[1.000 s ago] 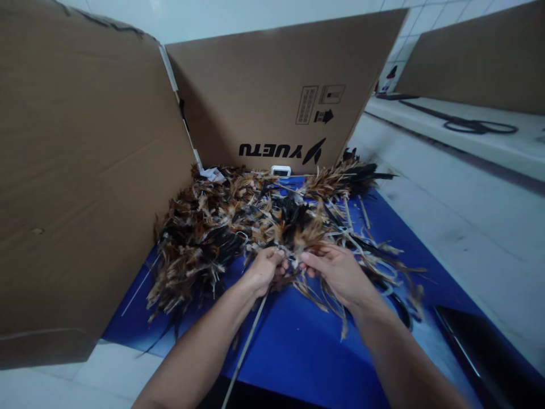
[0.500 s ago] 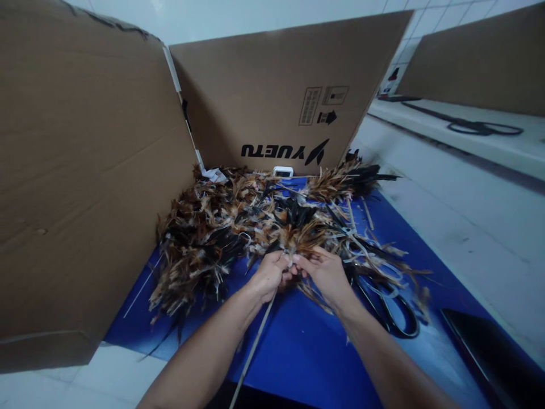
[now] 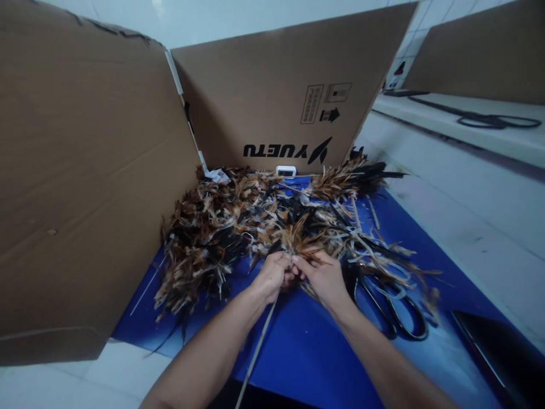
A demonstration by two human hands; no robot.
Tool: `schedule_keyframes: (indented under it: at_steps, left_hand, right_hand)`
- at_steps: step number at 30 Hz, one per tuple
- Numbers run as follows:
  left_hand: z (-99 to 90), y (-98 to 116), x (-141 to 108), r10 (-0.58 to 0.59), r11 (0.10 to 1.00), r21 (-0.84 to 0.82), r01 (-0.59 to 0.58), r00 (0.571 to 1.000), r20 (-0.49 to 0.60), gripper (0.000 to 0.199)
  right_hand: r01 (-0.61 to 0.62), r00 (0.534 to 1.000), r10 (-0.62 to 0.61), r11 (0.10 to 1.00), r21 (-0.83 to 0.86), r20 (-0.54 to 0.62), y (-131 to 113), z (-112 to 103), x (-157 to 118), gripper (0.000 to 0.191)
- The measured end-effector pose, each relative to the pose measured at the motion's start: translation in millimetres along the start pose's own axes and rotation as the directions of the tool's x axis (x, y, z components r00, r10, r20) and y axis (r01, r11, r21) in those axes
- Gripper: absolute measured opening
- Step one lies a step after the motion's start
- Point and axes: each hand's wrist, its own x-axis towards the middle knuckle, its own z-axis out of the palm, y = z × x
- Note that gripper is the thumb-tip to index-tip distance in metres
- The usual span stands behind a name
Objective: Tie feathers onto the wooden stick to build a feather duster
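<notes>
My left hand (image 3: 272, 277) is closed around the upper part of a thin pale stick (image 3: 258, 347), which slants down toward me. A tuft of brown and black feathers (image 3: 300, 234) fans out at the stick's far end. Pressed close beside it, my right hand (image 3: 326, 278) pinches at the base of the tuft, fingertips nearly meeting those of the left. What lies exactly between the fingertips is partly hidden. Loose brown, black and pale feathers (image 3: 204, 238) lie heaped beyond and left of my hands. Black-handled scissors (image 3: 412, 321) rest right of my right forearm, their blades covered.
The blue work surface (image 3: 315, 346) carries a dark flat object (image 3: 496, 346) at right. Tall cardboard panels (image 3: 85, 187) stand left and behind. A small white device (image 3: 285, 171) sits at the back, near another feather bundle (image 3: 353, 176). Pale strips (image 3: 361, 247) lie among the feathers.
The view has shifted slightly, so the surroundings sit a little differently in the picture. Both hands keep almost the same pose at the base of the tuft.
</notes>
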Motion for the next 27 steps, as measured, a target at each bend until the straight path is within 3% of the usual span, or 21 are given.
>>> schedule_keyframes:
  at_steps: [8,20,27]
  left_hand:
    - [-0.3,-3,2,-0.006,1.0,-0.025,0.005,1.0,-0.024,0.031]
    - [-1.3,-6,0,0.065,0.997,0.03,-0.066,0.998,0.017,0.04]
    - [-0.3,-2,-3,0.045,0.997,0.054,-0.048,0.997,0.057,0.037]
  right_hand:
    - [0.024,1.0,-0.025,0.999,0.025,0.013,15,2,0,0.029]
    - [-0.029,0.999,0.032,0.995,0.096,-0.035,1,6,-1,0.02]
    - [-0.099,0.994,0.104,0.987,0.125,-0.029,5,3,0,0.027]
